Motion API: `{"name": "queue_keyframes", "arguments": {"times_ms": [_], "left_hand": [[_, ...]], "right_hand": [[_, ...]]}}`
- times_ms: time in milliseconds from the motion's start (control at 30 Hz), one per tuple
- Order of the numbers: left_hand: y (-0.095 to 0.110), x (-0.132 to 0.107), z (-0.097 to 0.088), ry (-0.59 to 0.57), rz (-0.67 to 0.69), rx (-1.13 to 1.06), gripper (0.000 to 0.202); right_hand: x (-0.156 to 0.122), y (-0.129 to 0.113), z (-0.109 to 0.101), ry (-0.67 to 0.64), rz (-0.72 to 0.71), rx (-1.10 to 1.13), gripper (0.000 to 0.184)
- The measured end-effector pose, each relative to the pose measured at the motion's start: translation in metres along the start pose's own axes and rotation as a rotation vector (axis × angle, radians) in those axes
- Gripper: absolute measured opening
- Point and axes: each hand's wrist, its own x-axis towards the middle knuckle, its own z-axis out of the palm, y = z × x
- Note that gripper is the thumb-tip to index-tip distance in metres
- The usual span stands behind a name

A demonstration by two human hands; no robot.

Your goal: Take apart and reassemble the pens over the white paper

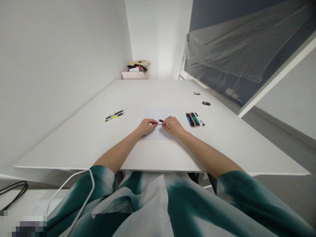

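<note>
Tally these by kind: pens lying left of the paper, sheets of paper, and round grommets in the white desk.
Pens left of the paper: 2
Sheets of paper: 1
Round desk grommets: 2
Total: 5

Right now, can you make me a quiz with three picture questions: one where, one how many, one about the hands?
1. Where are the slim coloured pens compared with the white paper sheet? A) Left B) Right C) Underneath
2. How many round holes are in the white desk? A) One B) Two C) Four
3. What are the bare left hand and right hand doing? A) Holding a thin black stick B) Lying apart C) Gripping a yellow pencil

1 B: they lie right of the sheet.
2 B: two rimmed holes show.
3 A: both hands meet on it.
</note>
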Motion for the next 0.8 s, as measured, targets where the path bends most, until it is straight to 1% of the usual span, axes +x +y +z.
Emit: {"name": "queue_keyframes", "arguments": {"times_ms": [267, 567, 700, 800], "left_hand": [[0.0021, -0.0007, 0.0052, -0.010, 0.007, 0.020, 0.023], [-0.0035, 0.0013, 0.0004, 0.008, 0.028, 0.011, 0.025], [-0.0029, 0.0007, 0.0019, 0.000, 0.028, 0.015, 0.025], [-0.0009, -0.0008, 0.0047, 0.000, 0.057, 0.015, 0.023]], "right_hand": [[-0.0014, -0.0039, 0.0009, -0.012, -0.020, 0.011, 0.020], [-0.0002, -0.0024, -0.0024, 0.001, -0.006, -0.005, 0.019], [-0.0001, -0.0024, 0.0004, 0.017, -0.019, 0.004, 0.018], [-0.0004, -0.0026, 0.0041, 0.030, -0.034, 0.019, 0.018]]}}
